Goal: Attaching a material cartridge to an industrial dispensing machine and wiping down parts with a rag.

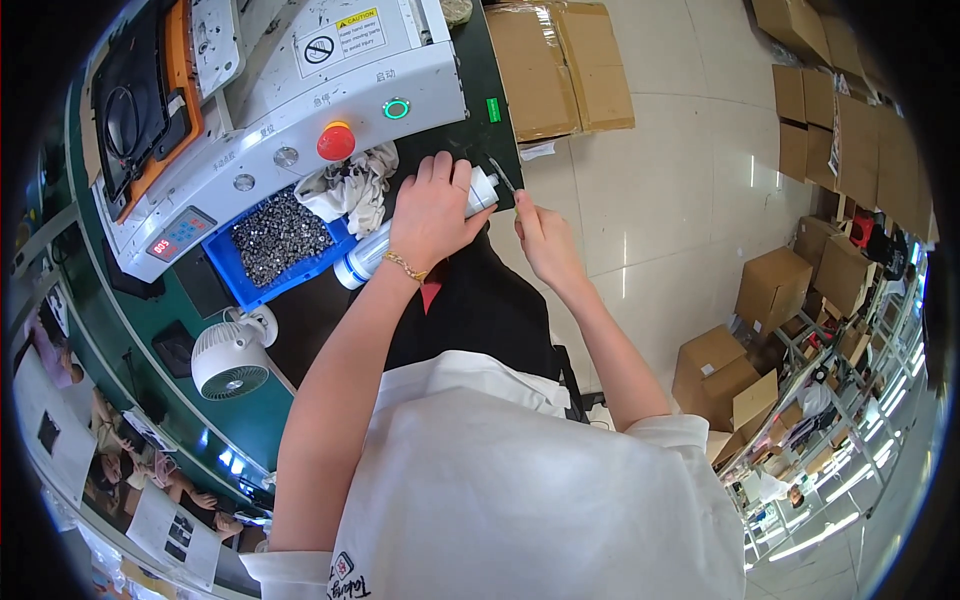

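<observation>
White, blue-banded tube [371,256] slants beside the blue bin [224,262]; left hand [432,212] clasps it palm-down, right hand [547,240] pinches a slim tool [502,175].

A machine [290,110] stands on the desk [465,140] behind a tray [300,282] of parts [280,238], a fan [232,360] before it, a cloth [365,190] at its right. A tube [370,252] lies under the left hand [440,210]; a carton [560,70] sits right of the desk.
</observation>
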Tool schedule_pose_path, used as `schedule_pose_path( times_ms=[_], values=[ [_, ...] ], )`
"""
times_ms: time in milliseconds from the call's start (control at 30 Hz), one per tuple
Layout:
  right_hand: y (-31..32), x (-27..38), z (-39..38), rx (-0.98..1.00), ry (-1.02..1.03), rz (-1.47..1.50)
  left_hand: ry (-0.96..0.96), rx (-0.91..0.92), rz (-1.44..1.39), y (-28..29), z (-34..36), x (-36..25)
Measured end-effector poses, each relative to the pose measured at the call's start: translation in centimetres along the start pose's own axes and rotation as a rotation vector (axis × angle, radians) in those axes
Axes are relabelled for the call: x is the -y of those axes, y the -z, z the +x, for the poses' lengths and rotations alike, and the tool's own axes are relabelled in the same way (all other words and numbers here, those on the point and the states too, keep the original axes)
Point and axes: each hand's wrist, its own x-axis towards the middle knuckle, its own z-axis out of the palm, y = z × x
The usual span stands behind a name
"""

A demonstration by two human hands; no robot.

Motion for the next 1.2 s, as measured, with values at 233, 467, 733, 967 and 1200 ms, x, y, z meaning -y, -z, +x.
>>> schedule_pose_path(
  times_ms=[233, 467, 733, 967, 1200],
  values=[
    [-0.7, -0.4, 0.0, -0.050, 0.073, 0.065, -0.007, -0.001, -0.008, 0.0, 0.1, 0.0],
    [-0.3, 0.3, 0.1, -0.041, 0.060, 0.137, -0.002, -0.004, -0.025, 0.1, 0.1, 0.0],
    [-0.9, -0.1, 0.4, -0.047, 0.047, 0.120, -0.005, -0.007, -0.026, 0.2, 0.1, 0.0],
    [-1.4, 1.6, -0.3, -0.162, 0.031, -0.276, -0.003, -0.033, -0.012, -0.2, 0.1, -0.1],
    [-1.7, 1.4, 1.2, -0.223, 0.134, -0.280, -0.015, 0.030, -0.011, -0.2, 0.4, 0.1]
  ],
)
